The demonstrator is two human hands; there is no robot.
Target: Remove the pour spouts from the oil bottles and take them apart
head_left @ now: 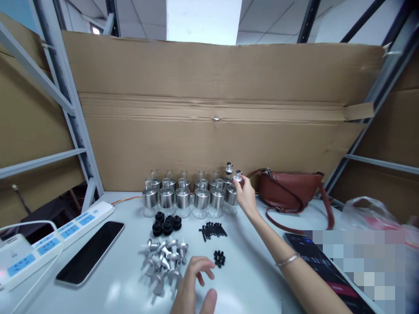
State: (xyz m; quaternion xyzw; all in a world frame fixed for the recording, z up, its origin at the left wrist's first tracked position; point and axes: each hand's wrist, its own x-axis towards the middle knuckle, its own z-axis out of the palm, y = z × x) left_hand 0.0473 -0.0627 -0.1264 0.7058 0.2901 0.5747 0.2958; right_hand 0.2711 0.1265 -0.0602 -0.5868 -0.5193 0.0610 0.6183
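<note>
My right hand (pixel 245 194) is closed on a small silver and black cap (pixel 238 175) at the top of the front-row bottle (pixel 231 196) on the right. Behind it, another bottle carries a silver and black cap (pixel 229 168). Two rows of glass bottles with metal bands (pixel 182 198) stand along the back. My left hand (pixel 196 279), fingers apart and holding nothing, hovers between a pile of silver metal parts (pixel 163 259) and a cluster of small black pieces (pixel 219 258). Black rings (pixel 167 226) and black stems (pixel 213 230) lie nearer the bottles.
On the left are a power strip (pixel 70 233) with a white cable and a dark phone (pixel 91 253). A brown bag (pixel 290 189), a phone showing a timer (pixel 322 266) and a plastic bag (pixel 366 213) occupy the right. Cardboard (pixel 216 78) forms the back wall.
</note>
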